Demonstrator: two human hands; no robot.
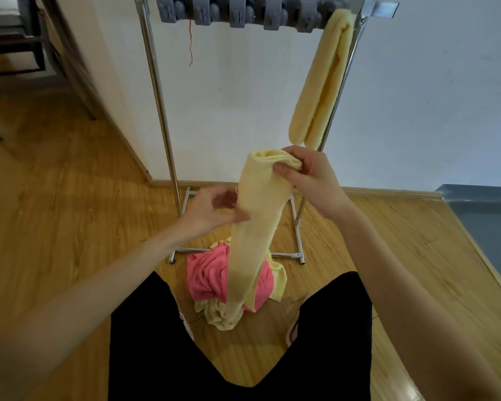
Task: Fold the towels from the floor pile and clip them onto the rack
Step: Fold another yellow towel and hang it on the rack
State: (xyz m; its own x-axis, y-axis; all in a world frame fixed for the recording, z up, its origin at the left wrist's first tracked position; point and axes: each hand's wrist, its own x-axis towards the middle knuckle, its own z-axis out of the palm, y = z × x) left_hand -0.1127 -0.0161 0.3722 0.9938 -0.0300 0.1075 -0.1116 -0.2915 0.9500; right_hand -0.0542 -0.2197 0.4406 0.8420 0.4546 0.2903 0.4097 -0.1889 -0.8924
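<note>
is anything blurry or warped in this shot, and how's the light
Head view: wide-angle bend bows the rack poles and skirting; the left hand is slightly motion-blurred, the right hand and held yellow towel sharper; light is soft and even, no glare.

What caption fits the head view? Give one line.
Both hands hold a folded yellow towel before the rack.
</note>
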